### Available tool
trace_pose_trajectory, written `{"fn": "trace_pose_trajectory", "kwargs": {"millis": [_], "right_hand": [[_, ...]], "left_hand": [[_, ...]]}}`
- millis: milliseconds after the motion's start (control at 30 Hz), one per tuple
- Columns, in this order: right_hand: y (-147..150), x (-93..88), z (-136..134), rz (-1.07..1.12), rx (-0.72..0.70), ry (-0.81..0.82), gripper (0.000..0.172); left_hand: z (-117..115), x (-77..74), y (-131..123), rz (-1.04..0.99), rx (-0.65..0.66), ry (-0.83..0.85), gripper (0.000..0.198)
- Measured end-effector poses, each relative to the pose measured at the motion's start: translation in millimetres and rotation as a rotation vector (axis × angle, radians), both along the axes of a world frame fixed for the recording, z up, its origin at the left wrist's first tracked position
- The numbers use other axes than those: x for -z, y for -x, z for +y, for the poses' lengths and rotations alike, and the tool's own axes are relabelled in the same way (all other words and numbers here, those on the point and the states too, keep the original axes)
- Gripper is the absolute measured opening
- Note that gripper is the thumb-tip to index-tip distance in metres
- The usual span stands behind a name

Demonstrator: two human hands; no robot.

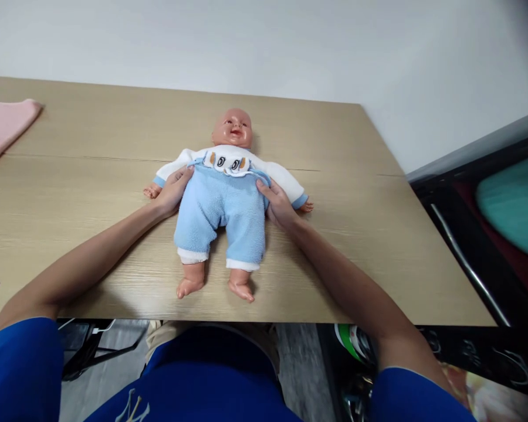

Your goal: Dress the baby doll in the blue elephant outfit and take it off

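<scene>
A baby doll (232, 130) lies on its back on the wooden table, head toward the wall and bare feet toward me. It wears a white long-sleeved top (281, 176) with blue cuffs and light blue fleece pants (222, 199) with white hems. Two embroidered eyes show on the chest. At the doll's left-hand side in the picture, my left hand (176, 187) grips the upper edge of the pants. My right hand (276, 201) pinches the same waist edge on the opposite side, thumb on top. Fingers beneath the cloth are partly hidden.
A folded pink cloth (6, 129) rests at the far left of the table (352, 152). Beyond the right edge stand a black frame (462, 258) and a teal rounded object (517, 202). A white wall rises behind the table.
</scene>
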State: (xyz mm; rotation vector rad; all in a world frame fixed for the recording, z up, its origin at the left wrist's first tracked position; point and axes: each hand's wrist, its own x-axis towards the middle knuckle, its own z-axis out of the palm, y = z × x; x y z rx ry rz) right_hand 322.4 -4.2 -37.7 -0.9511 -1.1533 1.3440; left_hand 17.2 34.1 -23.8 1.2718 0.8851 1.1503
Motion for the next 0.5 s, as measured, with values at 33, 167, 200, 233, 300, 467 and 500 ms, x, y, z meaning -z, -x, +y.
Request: {"fn": "trace_pose_trajectory", "kwargs": {"millis": [33,167,200,233,300,467,500], "right_hand": [[-4.3,0.5,-0.4,-0.039,-0.001,-0.019,0.053],[-28.1,0.8,-3.4,-0.326,0.002,-0.158,0.033],[-33.4,0.6,-5.3,-0.411,0.009,-0.209,0.031],[-37.1,0.5,-7.6,-0.481,0.022,-0.258,0.03],[-38.7,1.3,-13.2,-0.543,0.048,-0.302,0.031],[-13.1,4.4,-23.6,-0.096,0.095,-0.015,0.043],[-6.9,3.6,-24.0,0.012,0.099,0.038,0.046]], "left_hand": [[-0.2,-0.9,2.9,0.01,0.012,0.01,0.066],[0.3,-9.6,27.0,0.213,0.076,-0.072,0.048],[1.0,-12.1,34.3,0.303,0.092,-0.128,0.043],[1.6,-14.2,41.0,0.397,0.104,-0.194,0.04],[2.3,-16.5,50.3,0.545,0.11,-0.309,0.039],[-3.7,-11.9,43.9,0.441,0.071,-0.181,0.035],[-6.1,-10.2,39.2,0.353,0.032,-0.103,0.034]]}}
